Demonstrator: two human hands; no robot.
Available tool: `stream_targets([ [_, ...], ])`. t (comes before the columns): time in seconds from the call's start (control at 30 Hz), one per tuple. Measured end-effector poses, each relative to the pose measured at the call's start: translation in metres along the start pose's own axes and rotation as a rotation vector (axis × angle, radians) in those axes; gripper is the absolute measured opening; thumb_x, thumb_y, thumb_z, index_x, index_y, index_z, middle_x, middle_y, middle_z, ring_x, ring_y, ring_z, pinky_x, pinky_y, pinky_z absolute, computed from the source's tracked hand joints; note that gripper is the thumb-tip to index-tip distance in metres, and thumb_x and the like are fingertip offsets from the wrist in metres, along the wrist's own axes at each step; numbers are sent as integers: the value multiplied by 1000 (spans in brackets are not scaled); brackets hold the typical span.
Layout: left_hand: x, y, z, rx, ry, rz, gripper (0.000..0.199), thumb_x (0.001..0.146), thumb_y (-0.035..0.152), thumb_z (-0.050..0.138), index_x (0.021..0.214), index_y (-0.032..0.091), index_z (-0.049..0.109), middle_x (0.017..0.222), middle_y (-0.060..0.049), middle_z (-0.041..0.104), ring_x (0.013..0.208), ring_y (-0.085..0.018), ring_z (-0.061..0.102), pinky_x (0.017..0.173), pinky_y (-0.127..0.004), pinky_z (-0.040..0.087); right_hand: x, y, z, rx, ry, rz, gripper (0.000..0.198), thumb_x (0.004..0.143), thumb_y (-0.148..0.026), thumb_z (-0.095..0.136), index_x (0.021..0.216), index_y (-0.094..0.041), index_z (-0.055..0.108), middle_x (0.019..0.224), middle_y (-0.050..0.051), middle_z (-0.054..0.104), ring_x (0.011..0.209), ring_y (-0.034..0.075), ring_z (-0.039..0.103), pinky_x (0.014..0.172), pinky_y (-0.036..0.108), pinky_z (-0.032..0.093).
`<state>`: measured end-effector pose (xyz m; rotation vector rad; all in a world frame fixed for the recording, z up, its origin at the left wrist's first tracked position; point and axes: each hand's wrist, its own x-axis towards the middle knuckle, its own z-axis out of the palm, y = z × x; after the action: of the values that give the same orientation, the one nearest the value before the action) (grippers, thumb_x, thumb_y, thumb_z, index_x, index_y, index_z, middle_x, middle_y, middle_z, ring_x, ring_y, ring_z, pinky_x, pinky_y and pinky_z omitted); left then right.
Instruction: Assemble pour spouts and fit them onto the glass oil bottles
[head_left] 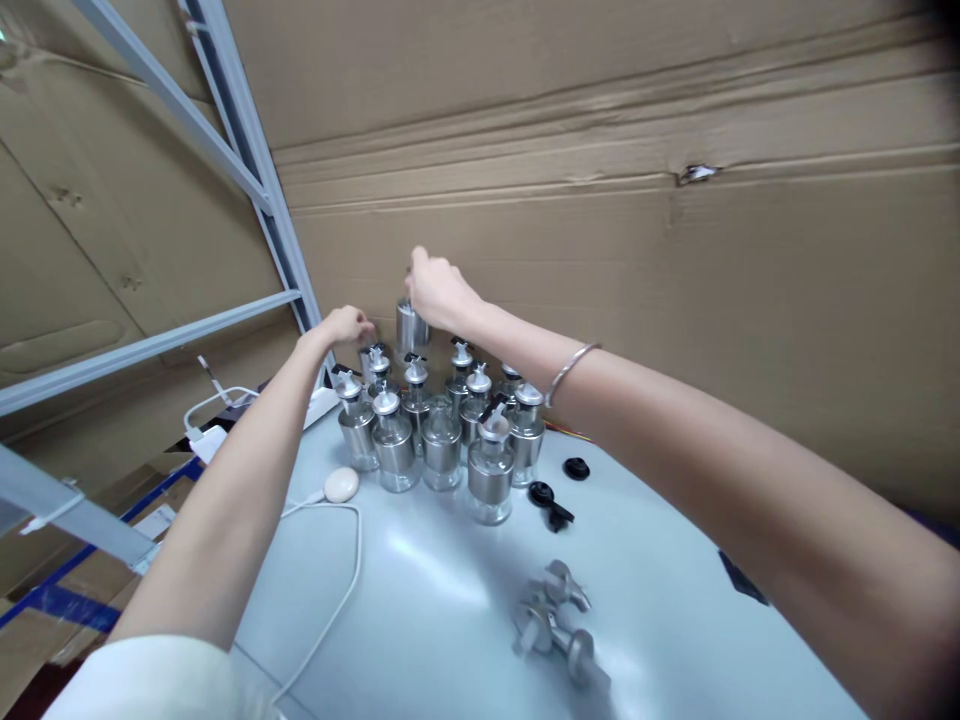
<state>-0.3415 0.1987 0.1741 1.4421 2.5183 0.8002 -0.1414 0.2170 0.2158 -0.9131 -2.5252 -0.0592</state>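
Note:
My right hand (442, 292) grips the top of a glass bottle with a metal band (412, 328), held upright at the back of the group against the cardboard. My left hand (348, 325) has its fingers curled together at the back left, just above the bottle tops; whatever they pinch is too blurred to make out. Between and below my arms stand several similar glass bottles (395, 450) with steel bands, most topped by silver caps with black levers. One bottle (441, 452) in the front row shows an open neck without a cap.
Loose silver pump-like tops (551, 615) lie on the white table (420, 640) in front. Black caps (576, 468) sit right of the bottles. A round white puck (341, 485) with a cable lies left. Cardboard (637, 280) walls the back; a metal frame (262, 200) stands left.

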Motion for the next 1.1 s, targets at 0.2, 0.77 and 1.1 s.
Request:
stream_targets([
  [0.2, -45, -19, -49, -110, 684, 79, 24, 101, 20, 29, 110, 10, 49, 113, -12, 62, 108, -20, 56, 98, -34, 39, -28, -16, -48, 454, 511, -55, 11, 99, -19, 35, 106, -20, 44, 114, 6, 59, 104, 16, 59, 90, 28, 44],
  [0.77, -140, -56, -46, -85, 172, 388, 11, 82, 28, 56, 76, 20, 53, 75, -1, 63, 68, -18, 55, 66, -27, 43, -99, -42, 14, 325, -141, -312, 9, 87, -15, 61, 93, -12, 55, 92, 9, 66, 84, 17, 58, 69, 25, 40],
  [1.1, -114, -60, -1, -210, 92, 435, 14, 78, 24, 61, 69, 20, 51, 70, 0, 57, 68, -19, 51, 67, -28, 40, -83, -43, 61, 157, -191, -271, 20, 89, -22, 63, 105, -12, 61, 105, 8, 66, 93, 19, 64, 79, 33, 52],
])
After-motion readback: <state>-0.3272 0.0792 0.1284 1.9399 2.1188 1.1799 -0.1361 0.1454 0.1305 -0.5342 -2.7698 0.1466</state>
